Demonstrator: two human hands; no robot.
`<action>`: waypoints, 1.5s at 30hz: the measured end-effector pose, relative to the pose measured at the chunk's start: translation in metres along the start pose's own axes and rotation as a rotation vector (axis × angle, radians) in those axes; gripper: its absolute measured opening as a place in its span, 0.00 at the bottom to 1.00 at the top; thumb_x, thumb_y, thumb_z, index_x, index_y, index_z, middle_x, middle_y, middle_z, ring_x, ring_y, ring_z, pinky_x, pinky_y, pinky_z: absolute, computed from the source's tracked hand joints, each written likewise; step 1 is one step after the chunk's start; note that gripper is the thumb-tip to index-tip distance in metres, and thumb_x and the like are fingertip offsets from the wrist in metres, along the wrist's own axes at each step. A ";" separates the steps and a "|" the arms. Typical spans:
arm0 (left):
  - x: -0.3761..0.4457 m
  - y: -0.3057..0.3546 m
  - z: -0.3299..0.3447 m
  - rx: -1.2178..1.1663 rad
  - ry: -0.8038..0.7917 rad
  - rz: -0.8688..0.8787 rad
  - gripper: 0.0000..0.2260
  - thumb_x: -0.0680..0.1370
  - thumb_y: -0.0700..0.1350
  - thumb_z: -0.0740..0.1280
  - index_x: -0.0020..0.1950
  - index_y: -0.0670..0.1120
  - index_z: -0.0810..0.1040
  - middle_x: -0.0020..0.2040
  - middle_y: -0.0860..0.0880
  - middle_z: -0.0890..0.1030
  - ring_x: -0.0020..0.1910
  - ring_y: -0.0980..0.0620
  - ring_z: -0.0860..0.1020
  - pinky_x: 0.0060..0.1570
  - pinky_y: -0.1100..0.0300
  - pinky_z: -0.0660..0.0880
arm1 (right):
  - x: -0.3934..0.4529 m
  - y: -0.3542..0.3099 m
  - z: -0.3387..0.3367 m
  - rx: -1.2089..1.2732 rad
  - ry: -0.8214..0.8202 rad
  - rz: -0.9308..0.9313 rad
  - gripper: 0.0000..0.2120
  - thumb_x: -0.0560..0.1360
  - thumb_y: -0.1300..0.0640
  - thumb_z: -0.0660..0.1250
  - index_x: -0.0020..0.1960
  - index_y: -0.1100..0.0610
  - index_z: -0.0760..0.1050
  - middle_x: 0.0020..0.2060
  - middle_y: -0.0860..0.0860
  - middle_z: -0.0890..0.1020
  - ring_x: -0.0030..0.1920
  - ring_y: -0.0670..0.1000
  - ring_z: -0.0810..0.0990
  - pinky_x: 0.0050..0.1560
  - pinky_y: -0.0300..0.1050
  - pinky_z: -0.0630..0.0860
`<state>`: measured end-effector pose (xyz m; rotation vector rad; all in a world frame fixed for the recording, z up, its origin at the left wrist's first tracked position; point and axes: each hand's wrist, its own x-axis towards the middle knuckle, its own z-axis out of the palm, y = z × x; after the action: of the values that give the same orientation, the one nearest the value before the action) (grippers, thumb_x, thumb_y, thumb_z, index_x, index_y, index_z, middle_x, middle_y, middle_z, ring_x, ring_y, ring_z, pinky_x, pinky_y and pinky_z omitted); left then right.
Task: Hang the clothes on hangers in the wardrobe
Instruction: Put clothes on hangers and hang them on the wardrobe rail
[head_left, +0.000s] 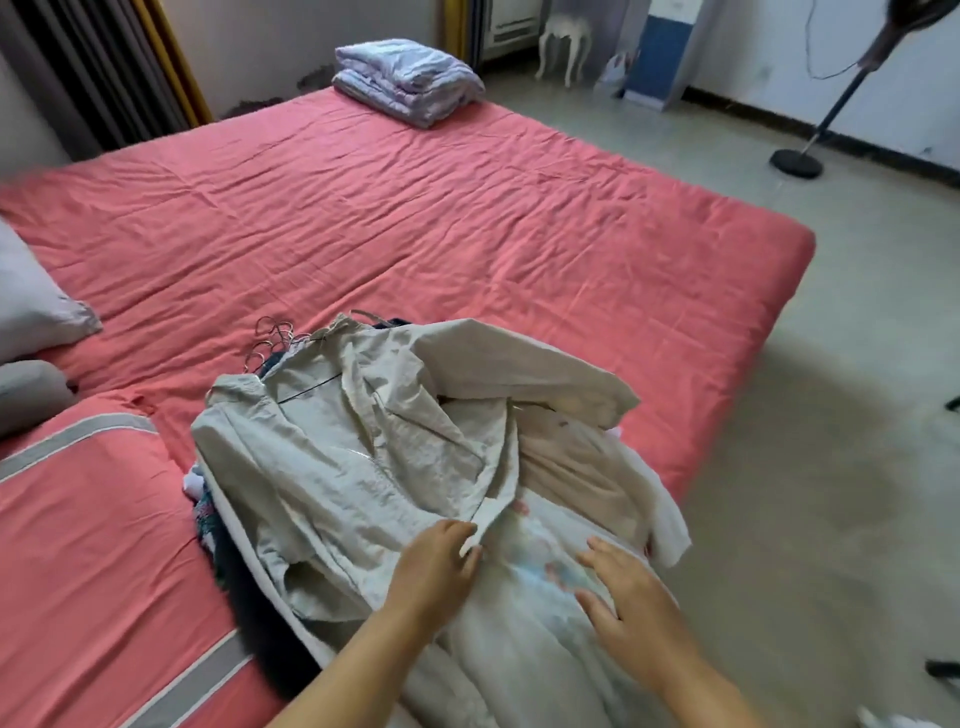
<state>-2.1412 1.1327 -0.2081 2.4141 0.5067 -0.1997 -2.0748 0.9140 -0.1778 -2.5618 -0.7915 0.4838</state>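
A pile of clothes lies on the near edge of the pink bed (467, 218). On top is a pale beige jacket (337, 452), spread open. Under it lies a thin white garment (524, 623) with faint blue and pink print. Several wire hangers (272, 338) stick out at the far end of the pile. My left hand (436, 566) pinches the jacket's front edge between thumb and fingers. With straight fingers, my right hand (623, 597) rests flat on the white garment. No wardrobe is in view.
A folded striped quilt (408, 78) sits at the bed's far corner. Grey pillows (31, 301) lie at the left. A pink quilt with grey bands (93, 519) lies at the near left. To the right is bare floor, with a fan stand (797, 162) and a white stool (563, 41).
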 end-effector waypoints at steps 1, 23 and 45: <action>0.000 0.013 0.004 0.000 -0.028 0.035 0.15 0.80 0.50 0.59 0.65 0.50 0.74 0.63 0.52 0.75 0.61 0.54 0.73 0.58 0.61 0.68 | -0.009 0.002 -0.006 0.028 0.038 0.023 0.30 0.72 0.40 0.51 0.69 0.50 0.68 0.69 0.43 0.66 0.71 0.44 0.62 0.64 0.27 0.50; -0.241 0.329 0.170 0.406 -0.610 1.153 0.31 0.68 0.67 0.44 0.63 0.59 0.73 0.58 0.57 0.78 0.55 0.56 0.77 0.52 0.64 0.71 | -0.483 0.095 -0.053 0.233 0.975 0.943 0.12 0.67 0.44 0.68 0.45 0.28 0.72 0.40 0.26 0.75 0.38 0.37 0.76 0.37 0.27 0.69; -0.591 0.691 0.253 -0.095 -0.689 2.187 0.17 0.77 0.62 0.55 0.63 0.60 0.71 0.58 0.59 0.77 0.56 0.59 0.75 0.55 0.61 0.72 | -0.805 0.031 -0.250 -0.673 1.683 1.521 0.21 0.71 0.38 0.61 0.54 0.50 0.79 0.44 0.43 0.82 0.44 0.45 0.80 0.46 0.42 0.78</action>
<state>-2.4039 0.2996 0.1503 1.3710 -2.1574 0.0219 -2.5779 0.3414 0.1830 -2.2719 1.7576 -1.6294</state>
